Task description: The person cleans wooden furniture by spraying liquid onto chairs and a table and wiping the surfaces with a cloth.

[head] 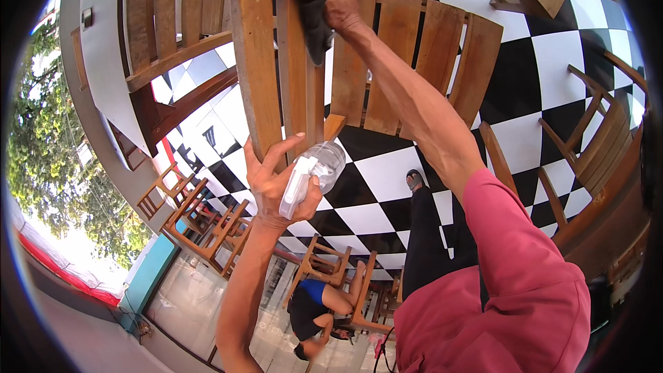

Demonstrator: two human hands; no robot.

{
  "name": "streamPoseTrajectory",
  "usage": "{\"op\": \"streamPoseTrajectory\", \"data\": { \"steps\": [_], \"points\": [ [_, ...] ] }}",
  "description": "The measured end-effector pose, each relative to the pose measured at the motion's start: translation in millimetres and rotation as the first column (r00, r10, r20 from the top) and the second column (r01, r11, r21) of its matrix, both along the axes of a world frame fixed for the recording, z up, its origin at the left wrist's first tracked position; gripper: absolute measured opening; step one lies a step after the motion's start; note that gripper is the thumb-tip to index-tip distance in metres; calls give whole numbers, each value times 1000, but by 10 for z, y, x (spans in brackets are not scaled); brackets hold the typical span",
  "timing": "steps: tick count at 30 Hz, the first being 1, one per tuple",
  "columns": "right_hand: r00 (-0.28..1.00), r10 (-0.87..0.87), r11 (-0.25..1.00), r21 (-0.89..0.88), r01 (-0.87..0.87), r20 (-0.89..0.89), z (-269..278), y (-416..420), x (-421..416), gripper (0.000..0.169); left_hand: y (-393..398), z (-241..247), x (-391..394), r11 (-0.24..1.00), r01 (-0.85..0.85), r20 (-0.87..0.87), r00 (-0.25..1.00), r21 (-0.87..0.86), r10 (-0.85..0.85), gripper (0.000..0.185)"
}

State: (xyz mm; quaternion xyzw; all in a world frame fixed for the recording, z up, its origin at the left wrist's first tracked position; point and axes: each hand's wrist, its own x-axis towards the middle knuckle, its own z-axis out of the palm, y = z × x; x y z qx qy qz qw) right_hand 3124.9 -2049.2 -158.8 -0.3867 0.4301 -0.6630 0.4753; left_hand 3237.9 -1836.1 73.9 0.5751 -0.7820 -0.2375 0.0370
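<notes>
My right hand [342,5] grips a dark cloth [313,20], which lies against the slatted back of a wooden chair near the top of the view. In my left hand [274,191] is a clear plastic spray bottle [331,158] with a white sprayer head [296,184], tilted on its side. Two fingers of that hand reach over the near end of a wooden back slat [259,72]. Beyond the back, the chair's slatted seat [440,46] shows under my right forearm. The cloth hides part of the chair back.
Another slatted wooden chair [166,15] stands left beside a white-topped table [103,36]. More wooden chairs [603,150] are at right and lower left. A seated person [305,311] is below. My foot [414,180] rests on the black-and-white checkered floor [378,176].
</notes>
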Motion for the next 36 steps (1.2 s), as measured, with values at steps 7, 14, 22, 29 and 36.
{"op": "streamPoseTrajectory", "data": {
  "steps": [7, 14, 22, 29, 36],
  "points": [
    [995, 60, 977, 198, -76, 86, 29, 113, -40, 22, 14, -16, 11, 997, 20, -22, 1000, -77, -22, 29],
    [961, -226, 918, -366, 154, -162, 1388, 201, 35, 32, 77, 6, 30, 987, 31, 8, 1000, -156, -30, 38],
    [966, 74, 996, 33, -85, 247, 16, 210, 211, 42, 58, -27, 71, 975, 63, -72, 994, -213, -80, 36],
    [944, -177, 970, -214, 119, -280, 678, 615, 144, 46, 103, 39, 87, 976, 56, -144, 986, -212, -88, 28],
    [857, 143, 909, -276, -311, -494, 544, 2322, 215, 56, 361, 166, 176, 958, 3, -306, 947, -288, -96, 21]
  ]
}}
